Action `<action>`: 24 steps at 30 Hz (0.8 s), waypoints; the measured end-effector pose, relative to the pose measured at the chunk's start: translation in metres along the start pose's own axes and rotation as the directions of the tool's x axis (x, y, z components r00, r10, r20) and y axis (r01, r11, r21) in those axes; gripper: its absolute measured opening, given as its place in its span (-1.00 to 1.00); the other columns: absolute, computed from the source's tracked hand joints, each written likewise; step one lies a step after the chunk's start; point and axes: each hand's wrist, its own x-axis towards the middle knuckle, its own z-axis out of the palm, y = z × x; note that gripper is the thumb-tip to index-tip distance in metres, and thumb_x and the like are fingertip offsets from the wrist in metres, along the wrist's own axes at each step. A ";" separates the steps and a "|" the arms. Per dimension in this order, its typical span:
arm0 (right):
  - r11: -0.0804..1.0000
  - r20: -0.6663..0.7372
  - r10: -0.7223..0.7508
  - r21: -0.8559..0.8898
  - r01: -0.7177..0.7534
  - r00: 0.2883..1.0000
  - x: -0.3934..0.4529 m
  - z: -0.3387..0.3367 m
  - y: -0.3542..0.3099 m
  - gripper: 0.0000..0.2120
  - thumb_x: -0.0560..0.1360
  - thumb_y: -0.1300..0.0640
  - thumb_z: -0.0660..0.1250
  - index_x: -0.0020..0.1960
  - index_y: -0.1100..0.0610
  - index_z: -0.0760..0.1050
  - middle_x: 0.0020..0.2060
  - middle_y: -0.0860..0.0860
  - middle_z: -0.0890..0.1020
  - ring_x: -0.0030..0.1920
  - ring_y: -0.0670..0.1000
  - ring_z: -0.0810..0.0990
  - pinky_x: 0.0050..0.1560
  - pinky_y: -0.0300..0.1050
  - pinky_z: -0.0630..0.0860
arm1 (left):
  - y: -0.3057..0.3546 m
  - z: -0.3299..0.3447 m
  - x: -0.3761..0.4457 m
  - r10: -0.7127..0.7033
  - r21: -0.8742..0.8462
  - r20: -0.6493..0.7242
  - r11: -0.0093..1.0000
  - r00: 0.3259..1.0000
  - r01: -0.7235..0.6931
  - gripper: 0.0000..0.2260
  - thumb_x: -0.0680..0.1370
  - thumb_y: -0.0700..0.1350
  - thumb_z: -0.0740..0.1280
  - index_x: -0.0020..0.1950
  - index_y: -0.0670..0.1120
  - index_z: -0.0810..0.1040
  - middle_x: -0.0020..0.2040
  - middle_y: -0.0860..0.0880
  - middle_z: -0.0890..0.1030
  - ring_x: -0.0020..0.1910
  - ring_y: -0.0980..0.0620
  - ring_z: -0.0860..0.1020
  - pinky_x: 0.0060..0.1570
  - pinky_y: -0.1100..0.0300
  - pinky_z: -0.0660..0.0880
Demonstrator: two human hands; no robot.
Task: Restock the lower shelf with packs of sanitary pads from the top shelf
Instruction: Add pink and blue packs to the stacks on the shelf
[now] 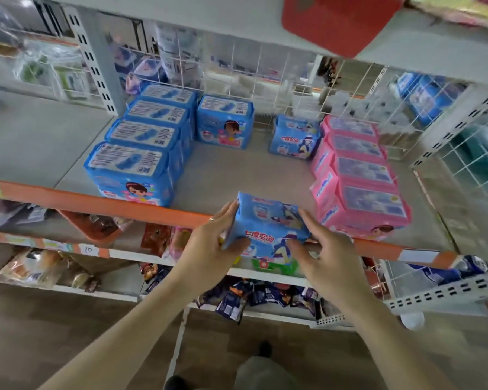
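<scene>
A blue pack of sanitary pads (268,223) hangs over the orange front edge of the grey shelf (231,173). My left hand (212,249) grips its left end and my right hand (321,254) grips its right end, thumbs on the front face. On the shelf a row of blue packs (141,153) runs along the left, and a row of pink packs (361,175) along the right. Two single blue packs stand at the back, one (226,122) left of centre, a matching one (295,137) beside the pink row.
The shelf above (237,23) overhangs closely, with a red item (338,21) on its edge. A white wire grid (265,80) backs the shelf. Lower shelves (181,266) hold snack bags. Bare shelf lies between the two rows.
</scene>
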 end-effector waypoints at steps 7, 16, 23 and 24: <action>0.995 0.047 -0.081 -0.056 0.084 0.996 0.092 -0.033 0.017 -0.39 0.58 0.13 0.37 0.57 0.08 0.24 -0.08 0.03 0.59 -0.46 -0.20 0.49 -0.45 -0.40 0.39 | 0.018 0.030 0.078 -0.027 0.005 -0.094 1.000 0.995 0.027 -0.48 0.58 -0.26 0.37 0.50 0.09 0.42 0.39 0.15 0.53 0.26 0.19 0.54 0.31 0.09 0.51; 0.956 0.081 -0.071 -0.281 0.091 0.994 0.192 -0.046 0.029 -0.65 0.51 0.26 0.38 0.27 0.23 0.42 0.05 0.09 0.60 0.00 0.11 0.59 -0.15 -0.15 0.43 | 0.024 0.053 0.177 -0.012 0.129 -0.163 0.991 0.987 0.033 -0.47 0.57 -0.22 0.37 0.53 0.03 0.39 0.27 0.15 0.59 0.25 0.20 0.53 0.01 0.57 0.39; 0.903 0.123 0.126 -0.426 -0.063 0.984 0.237 -0.037 0.032 -0.54 0.48 0.26 0.40 0.34 0.24 0.37 0.17 0.19 0.57 -0.04 0.10 0.50 -0.22 -0.12 0.43 | 0.001 0.058 0.223 -0.049 0.035 -0.113 0.998 0.992 0.053 -0.40 0.58 -0.28 0.35 0.58 0.03 0.30 0.36 0.06 0.57 0.30 0.12 0.55 0.16 0.36 0.53; 0.901 0.126 0.150 -0.425 -0.083 0.981 0.243 -0.034 0.032 -0.41 0.48 0.26 0.41 0.45 0.23 0.28 0.26 0.20 0.52 0.05 0.12 0.52 -0.15 -0.12 0.47 | -0.002 0.058 0.226 -0.051 0.011 -0.098 0.999 0.994 0.053 -0.38 0.57 -0.30 0.36 0.59 0.01 0.28 0.34 0.06 0.57 0.28 0.12 0.56 0.11 0.41 0.53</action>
